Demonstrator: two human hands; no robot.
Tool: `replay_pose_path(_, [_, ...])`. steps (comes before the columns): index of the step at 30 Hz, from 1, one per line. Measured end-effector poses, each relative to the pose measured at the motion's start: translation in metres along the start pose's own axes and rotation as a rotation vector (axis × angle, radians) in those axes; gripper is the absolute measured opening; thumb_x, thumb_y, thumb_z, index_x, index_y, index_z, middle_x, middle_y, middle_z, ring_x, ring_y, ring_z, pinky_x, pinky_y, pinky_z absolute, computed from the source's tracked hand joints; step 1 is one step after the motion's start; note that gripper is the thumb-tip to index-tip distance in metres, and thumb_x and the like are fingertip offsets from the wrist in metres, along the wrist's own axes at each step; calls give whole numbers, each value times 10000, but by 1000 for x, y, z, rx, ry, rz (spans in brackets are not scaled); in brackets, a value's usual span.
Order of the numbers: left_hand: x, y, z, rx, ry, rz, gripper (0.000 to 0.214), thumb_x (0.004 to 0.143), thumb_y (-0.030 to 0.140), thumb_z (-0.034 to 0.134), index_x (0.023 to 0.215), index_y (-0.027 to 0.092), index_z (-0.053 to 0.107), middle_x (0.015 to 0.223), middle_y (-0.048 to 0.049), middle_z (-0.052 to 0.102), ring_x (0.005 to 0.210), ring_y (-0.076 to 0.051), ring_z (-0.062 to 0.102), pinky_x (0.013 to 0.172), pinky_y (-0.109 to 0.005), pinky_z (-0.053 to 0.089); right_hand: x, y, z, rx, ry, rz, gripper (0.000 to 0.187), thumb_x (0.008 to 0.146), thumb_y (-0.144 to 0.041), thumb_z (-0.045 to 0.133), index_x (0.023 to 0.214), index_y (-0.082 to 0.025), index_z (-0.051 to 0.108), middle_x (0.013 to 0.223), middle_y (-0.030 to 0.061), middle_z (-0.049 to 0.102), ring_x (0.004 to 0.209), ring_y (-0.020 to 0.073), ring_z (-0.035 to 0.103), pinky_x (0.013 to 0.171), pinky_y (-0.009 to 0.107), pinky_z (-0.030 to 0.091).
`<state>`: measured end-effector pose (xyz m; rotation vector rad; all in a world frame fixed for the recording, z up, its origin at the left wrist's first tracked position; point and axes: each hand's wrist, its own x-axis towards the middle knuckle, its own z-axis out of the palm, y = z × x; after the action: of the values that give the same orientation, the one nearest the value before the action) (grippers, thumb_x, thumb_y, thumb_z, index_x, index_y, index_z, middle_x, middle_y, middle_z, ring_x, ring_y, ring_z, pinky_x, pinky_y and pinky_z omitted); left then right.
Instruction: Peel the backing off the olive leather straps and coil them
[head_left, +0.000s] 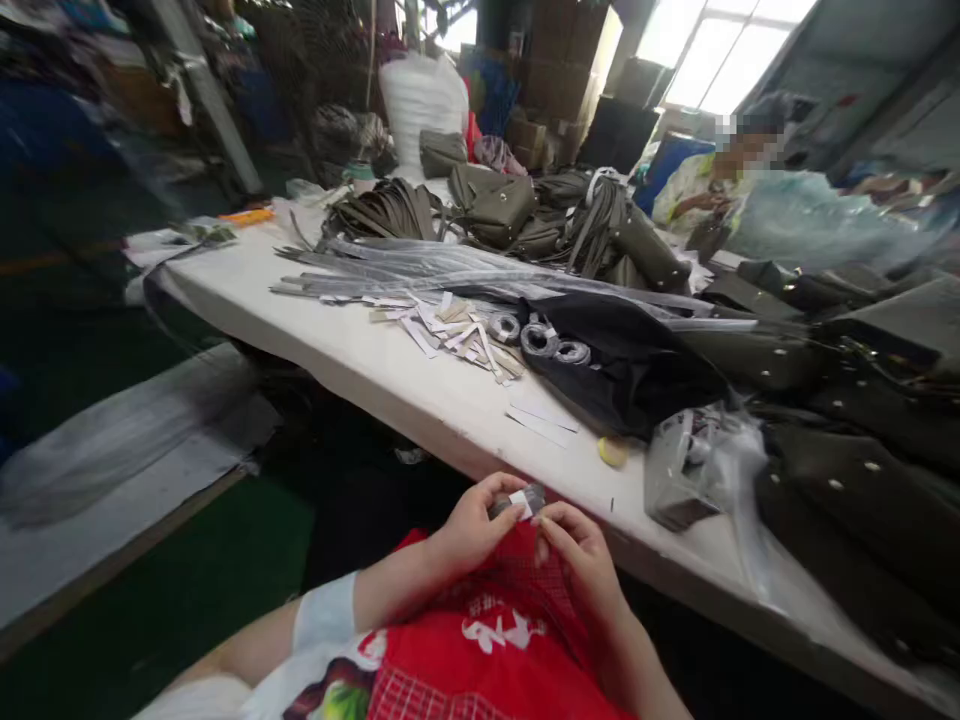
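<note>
Just off the table's front edge, above my lap, my left hand [480, 520] grips a small grey coil [535, 494] of strap or cord. A white paper strip [520, 503] wraps around the coil's middle. My right hand [576, 542] is closed in a pinch at the lower right end of that strip, its fingertips close to the coil. Similar grey coils [541, 340] lie on black cloth [622, 350] beyond my hands. Left of them is a pile of loose white and beige paper strips [457, 332].
The white table [360, 370] bears long grey straps [465, 265], dark olive bags [495, 205], a yellow tape roll [612, 452] and a plastic-wrapped grey box [679, 470]. More dark bags [862, 470] crowd the right side. Another person [697, 195] sits across the table at the right.
</note>
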<state>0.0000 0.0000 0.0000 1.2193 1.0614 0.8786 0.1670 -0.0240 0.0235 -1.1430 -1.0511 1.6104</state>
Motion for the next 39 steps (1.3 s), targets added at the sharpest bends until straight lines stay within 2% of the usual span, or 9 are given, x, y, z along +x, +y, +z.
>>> replay_pose_path(7, [-1,3,-10,-29,-2,75,285,864,304,591,1102,149,598,978,-66,679,847,-169,617,791,-279,484,4,8,11,-28,18,35,286,802,-432,695,705,-173,625,508,-27,576,479,101,475,538,227,382])
replay_pose_path(13, [-3,1,-12,5,15,79,269,875,305,577,1096,153,596,966,-58,677,808,-154,606,774,-269,481,11,7,19,-116,74,74,418,744,-516,725,579,-174,550,464,-21,548,448,98,453,500,231,361])
replay_pose_path(17, [-6,1,-13,12,5,71,258,874,301,571,1086,159,603,966,-55,678,816,-157,601,765,-264,475,12,7,24,-135,89,70,439,732,-523,733,562,-170,535,477,-24,536,464,90,439,501,224,351])
replay_pose_path(24, [-4,3,-10,-181,-50,38,285,857,275,492,1065,132,626,970,-79,696,857,-188,624,769,-287,486,9,16,21,-187,158,3,459,751,-555,698,560,-182,511,476,-23,527,463,99,441,492,228,364])
replay_pose_path(26, [-2,3,-7,-163,-18,25,288,867,310,498,1041,129,639,948,-83,701,839,-193,631,752,-287,490,9,19,20,-193,163,6,456,755,-557,693,562,-182,517,472,-22,529,456,98,439,486,228,364])
replay_pose_path(30, [0,3,-3,-14,134,35,283,855,396,594,938,137,668,844,-64,701,771,-184,630,711,-264,485,10,23,20,-218,162,58,475,732,-592,691,557,-170,561,449,-11,538,419,98,429,450,228,343])
replay_pose_path(35, [-1,6,-4,34,209,101,324,912,420,514,856,152,687,786,-51,702,732,-176,633,684,-248,485,11,25,22,-181,83,84,464,706,-591,714,602,-147,631,465,7,571,431,97,447,465,221,354])
replay_pose_path(39, [-3,9,-6,219,271,213,311,929,391,502,806,176,689,764,-44,693,717,-168,637,673,-235,482,16,40,21,-128,51,80,517,648,-655,722,659,-143,660,450,4,566,407,97,442,447,215,348])
